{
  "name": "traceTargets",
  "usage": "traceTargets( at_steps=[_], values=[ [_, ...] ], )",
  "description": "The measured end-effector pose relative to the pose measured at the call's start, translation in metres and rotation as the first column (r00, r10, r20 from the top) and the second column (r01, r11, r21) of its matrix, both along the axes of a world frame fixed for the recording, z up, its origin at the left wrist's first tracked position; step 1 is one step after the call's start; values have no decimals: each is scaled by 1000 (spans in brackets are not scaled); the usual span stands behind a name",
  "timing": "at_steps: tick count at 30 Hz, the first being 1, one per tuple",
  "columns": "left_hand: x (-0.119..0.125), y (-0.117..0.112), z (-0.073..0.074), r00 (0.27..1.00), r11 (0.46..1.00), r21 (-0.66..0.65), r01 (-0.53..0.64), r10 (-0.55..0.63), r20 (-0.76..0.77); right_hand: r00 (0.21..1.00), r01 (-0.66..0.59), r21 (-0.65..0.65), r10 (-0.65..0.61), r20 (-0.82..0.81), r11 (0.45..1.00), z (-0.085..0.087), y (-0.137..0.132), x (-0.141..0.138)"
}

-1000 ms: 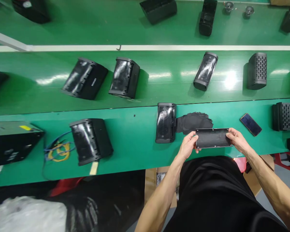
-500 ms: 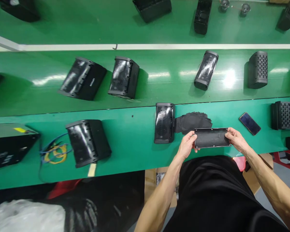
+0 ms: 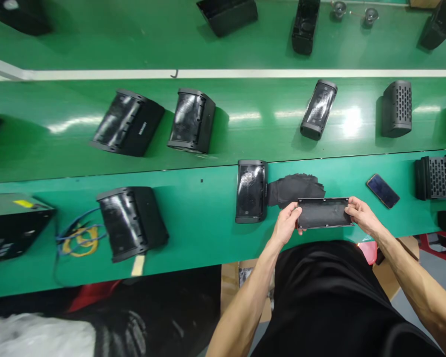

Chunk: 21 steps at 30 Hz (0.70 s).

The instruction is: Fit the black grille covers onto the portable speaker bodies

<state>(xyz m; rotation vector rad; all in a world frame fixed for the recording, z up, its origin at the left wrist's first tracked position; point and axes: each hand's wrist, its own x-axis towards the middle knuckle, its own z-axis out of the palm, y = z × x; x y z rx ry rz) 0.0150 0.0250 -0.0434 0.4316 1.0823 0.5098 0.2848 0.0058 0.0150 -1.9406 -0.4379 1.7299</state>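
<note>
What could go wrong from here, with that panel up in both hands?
1. The left hand and right hand grip the black panel only at its ends, near the front of the bench; a slip might drop it over the edge.
2. The loose black sheets lie fanned just beyond the panel, so a brush could scatter them.
3. The phone lies beside the right hand and might get bumped.
</note>
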Motion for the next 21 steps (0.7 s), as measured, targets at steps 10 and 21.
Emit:
traceTargets(
  at_steps=[10,21],
  values=[
    [0,5,1,998,998,6,-60,59,17,998,61,16,-60,-28,998,1,4,-4],
    [4,9,-3,841,913,-87,-398,401,363,974,196,96,-182,-137,976,4,23,-19]
  ],
)
